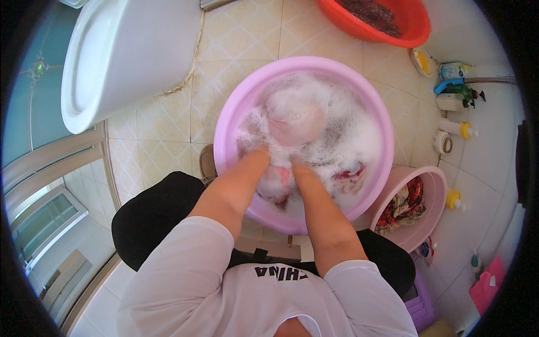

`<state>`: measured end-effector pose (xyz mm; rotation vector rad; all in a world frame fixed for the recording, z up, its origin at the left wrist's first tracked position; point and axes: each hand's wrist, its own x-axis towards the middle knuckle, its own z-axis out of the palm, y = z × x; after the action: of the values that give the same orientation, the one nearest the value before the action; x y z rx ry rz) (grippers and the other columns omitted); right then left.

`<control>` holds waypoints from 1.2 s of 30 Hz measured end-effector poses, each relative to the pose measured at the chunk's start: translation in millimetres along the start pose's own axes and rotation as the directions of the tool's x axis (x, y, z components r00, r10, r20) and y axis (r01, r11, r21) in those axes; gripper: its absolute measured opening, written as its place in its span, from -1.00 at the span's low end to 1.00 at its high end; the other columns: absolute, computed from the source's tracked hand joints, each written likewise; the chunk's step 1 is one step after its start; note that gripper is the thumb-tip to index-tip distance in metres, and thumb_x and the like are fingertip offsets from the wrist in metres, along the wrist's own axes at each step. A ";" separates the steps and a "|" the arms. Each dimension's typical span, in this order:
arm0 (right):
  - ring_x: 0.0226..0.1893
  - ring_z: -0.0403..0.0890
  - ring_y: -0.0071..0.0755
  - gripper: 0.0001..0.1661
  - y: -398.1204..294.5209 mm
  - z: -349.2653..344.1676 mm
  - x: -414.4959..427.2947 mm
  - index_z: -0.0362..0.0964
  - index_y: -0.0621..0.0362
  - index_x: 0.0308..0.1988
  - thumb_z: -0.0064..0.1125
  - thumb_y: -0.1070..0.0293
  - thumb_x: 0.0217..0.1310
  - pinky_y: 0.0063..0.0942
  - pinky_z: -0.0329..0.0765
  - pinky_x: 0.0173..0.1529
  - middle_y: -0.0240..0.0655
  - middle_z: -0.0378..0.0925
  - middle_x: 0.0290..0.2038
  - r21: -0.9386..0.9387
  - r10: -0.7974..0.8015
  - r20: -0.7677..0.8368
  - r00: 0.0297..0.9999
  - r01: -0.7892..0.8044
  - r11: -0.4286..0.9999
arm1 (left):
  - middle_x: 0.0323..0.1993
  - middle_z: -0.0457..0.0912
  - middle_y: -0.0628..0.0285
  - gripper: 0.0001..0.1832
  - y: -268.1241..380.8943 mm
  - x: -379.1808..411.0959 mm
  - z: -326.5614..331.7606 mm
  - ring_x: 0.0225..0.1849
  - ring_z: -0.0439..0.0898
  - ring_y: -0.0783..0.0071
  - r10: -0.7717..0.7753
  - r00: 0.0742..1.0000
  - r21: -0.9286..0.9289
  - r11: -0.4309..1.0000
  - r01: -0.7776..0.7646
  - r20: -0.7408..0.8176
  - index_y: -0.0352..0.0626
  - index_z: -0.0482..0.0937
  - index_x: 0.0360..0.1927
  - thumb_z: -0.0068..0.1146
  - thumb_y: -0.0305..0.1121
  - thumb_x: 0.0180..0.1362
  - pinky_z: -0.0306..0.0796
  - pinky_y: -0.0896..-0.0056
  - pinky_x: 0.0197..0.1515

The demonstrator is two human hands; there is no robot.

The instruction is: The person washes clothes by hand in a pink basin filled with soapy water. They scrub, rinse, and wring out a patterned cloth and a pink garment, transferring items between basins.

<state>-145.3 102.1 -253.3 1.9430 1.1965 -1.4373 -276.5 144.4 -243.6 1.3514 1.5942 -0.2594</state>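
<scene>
A large pink-purple plastic basin [223, 126] stands on the floor before me, full of soapy water and thick white foam [366, 130]. Both my arms reach down into it. My left forearm [236, 181] enters the suds near the middle, and my right forearm [318, 198] goes in just beside it; both hands are hidden below the wrists. Beyond them a pale pink wet cloth [294, 126] bulges up through the foam. Between my wrists shows a patch of pink fabric [283, 175]. To the right, a dark red and pale cloth [349, 175] breaks the surface.
A red basin [358, 31] with dark contents stands at the far right. Beside the large basin, a tilted pink tub [438, 189] holds patterned fabric [404, 206]. Bottles [452, 126] and a tape roll [442, 142] line the right wall. A white bathtub-like fixture [139, 54] stands left.
</scene>
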 end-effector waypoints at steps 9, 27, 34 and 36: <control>0.23 0.28 0.08 -0.40 -2.7 -6.7 58.3 0.34 0.17 0.14 -0.19 0.01 0.28 -0.16 0.21 0.29 0.08 0.32 0.17 0.019 -0.101 -0.045 0.994 0.102 0.995 | 0.14 0.37 -0.09 -0.43 -5.8 46.3 -2.8 0.10 0.44 0.04 -0.111 0.978 -0.067 0.990 0.124 0.177 -0.12 0.46 0.08 0.14 -0.01 0.04 0.35 0.14 0.13; 0.32 0.17 -0.07 -0.03 25.6 -132.9 -21.9 0.05 0.11 0.34 0.04 -0.24 0.11 -0.23 0.16 0.31 -0.01 0.12 0.32 0.722 -0.245 -0.482 0.841 0.540 0.432 | -0.46 0.64 0.16 -0.79 109.5 -130.2 -52.3 -0.33 0.62 0.19 0.531 0.847 0.200 0.832 -0.518 -0.015 -0.06 0.60 -0.49 0.20 -0.18 -0.19 0.47 0.23 -0.22; 0.31 0.18 0.06 -0.05 29.1 -64.7 -16.4 0.16 0.05 0.29 0.21 -0.19 0.00 -0.14 0.13 0.35 0.04 0.14 0.31 0.150 -0.400 -0.635 0.661 0.613 0.776 | -0.54 0.59 0.17 -0.80 74.1 -155.0 -29.9 -0.40 0.58 0.21 0.469 0.883 -0.024 0.883 -0.470 -0.035 -0.09 0.56 -0.49 0.18 -0.20 -0.11 0.42 0.12 -0.24; 0.29 0.21 0.06 -0.08 49.2 -38.2 -17.0 0.23 0.11 0.24 0.27 -0.13 -0.02 -0.13 0.15 0.34 0.03 0.19 0.28 0.138 -0.364 -0.640 0.677 0.567 0.812 | -0.43 0.62 0.19 -0.79 49.3 -126.3 -20.7 -0.27 0.58 0.21 0.257 0.912 -0.375 0.849 -0.372 -0.321 -0.09 0.56 -0.42 0.20 -0.20 -0.07 0.38 0.08 -0.11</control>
<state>-84.9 98.6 -230.6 2.5647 1.9793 -1.3590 -260.2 97.0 -115.9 1.3034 1.4895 0.4708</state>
